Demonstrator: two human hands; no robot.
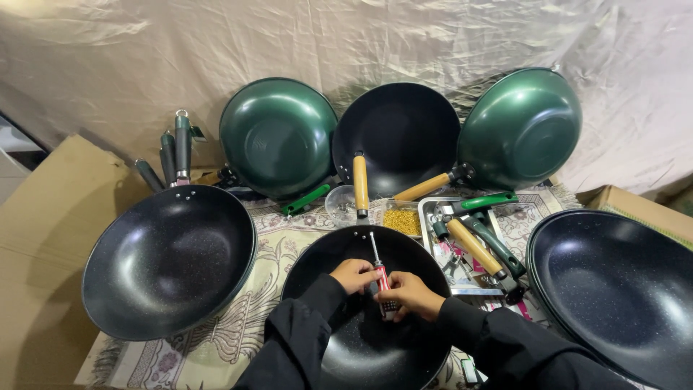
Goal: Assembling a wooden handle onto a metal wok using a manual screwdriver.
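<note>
A black speckled wok [339, 249] lies in front of me on a patterned cloth. Both my hands are inside it. My right hand [413, 295] grips the red-and-white handle of a screwdriver [382, 278]. Its shaft points away from me to the screws on the wok's far rim. My left hand [354, 275] pinches the screwdriver just above the handle. Black sleeves cover both forearms.
A large black wok [170, 260] with dark handles sits at left, a stack of black woks [621, 289] at right. Three woks lean on the backdrop: green [278, 137], black [397, 137], green [520, 130]. A metal tray [430, 214] holds wooden and green handles; a small tub holds yellow screws [402, 220]. Cardboard lies at left.
</note>
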